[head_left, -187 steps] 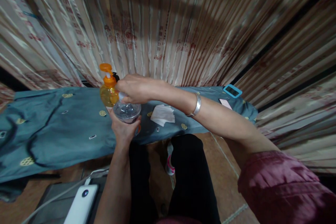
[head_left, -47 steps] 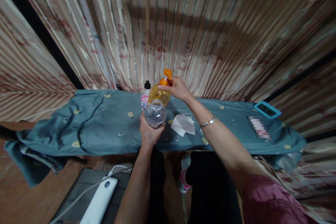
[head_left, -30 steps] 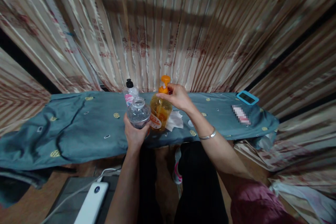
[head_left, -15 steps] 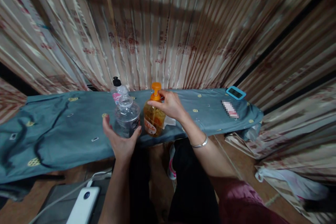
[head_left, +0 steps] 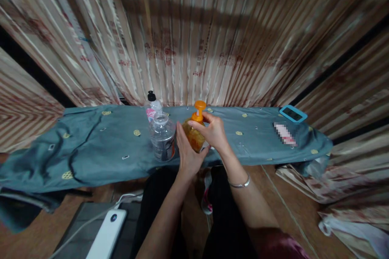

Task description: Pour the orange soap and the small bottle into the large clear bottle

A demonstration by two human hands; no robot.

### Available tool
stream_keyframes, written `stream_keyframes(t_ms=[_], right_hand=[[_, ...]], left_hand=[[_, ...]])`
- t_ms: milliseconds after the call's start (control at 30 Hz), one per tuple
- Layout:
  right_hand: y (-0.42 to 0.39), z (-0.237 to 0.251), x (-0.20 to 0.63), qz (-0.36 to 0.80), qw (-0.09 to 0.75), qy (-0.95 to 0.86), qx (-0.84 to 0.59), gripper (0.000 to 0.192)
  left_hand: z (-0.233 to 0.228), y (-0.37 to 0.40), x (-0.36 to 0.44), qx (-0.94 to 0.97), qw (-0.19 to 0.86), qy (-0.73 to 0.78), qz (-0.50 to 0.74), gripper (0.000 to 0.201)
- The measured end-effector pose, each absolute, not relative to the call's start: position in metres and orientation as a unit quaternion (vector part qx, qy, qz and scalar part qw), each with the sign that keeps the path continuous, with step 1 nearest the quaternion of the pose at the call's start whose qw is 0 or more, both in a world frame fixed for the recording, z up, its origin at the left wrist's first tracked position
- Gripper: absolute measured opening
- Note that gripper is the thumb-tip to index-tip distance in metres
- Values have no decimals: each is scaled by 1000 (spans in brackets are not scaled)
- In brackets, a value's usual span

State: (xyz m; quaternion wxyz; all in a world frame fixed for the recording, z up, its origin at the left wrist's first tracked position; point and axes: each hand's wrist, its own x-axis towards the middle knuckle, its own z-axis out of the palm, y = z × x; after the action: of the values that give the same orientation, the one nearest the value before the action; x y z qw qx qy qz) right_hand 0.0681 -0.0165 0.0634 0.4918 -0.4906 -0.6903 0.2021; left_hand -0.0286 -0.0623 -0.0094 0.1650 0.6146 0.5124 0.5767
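Amber pump bottle now gripped by both hands

Left hand (head_left: 189, 153) has let go of the clear open-necked plastic bottle (head_left: 163, 136), standing just left, and wraps the orange-capped amber soap bottle (head_left: 194, 134); right hand (head_left: 212, 131) still clasps its neck, above the teal-clothed surface (head_left: 100, 145).

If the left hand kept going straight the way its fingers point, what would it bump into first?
Probably nothing new: the left hand already lies against the orange pump bottle, fingers pointing up along its side. Past that comes the striped curtain, though depth is hard to judge.

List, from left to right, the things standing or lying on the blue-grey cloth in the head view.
Black-capped bottle → clear open bottle → orange pump bottle, held by both hands → blue-framed device.
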Motion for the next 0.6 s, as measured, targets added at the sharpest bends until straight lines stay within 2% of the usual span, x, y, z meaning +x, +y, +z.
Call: stream_keyframes(t_ms=[300, 533, 600], right_hand=[[-15, 62, 70, 231, 500, -695, -463, 31], [-9, 58, 75, 339, 488, -712, -374, 22], [-8, 56, 74, 348, 502, -704, -362, 25]], left_hand=[[-26, -32, -29, 607, 113, 516, 594, 108], [-24, -32, -32, 618, 106, 508, 590, 105], [-25, -33, -33, 625, 106, 505, 586, 106]])
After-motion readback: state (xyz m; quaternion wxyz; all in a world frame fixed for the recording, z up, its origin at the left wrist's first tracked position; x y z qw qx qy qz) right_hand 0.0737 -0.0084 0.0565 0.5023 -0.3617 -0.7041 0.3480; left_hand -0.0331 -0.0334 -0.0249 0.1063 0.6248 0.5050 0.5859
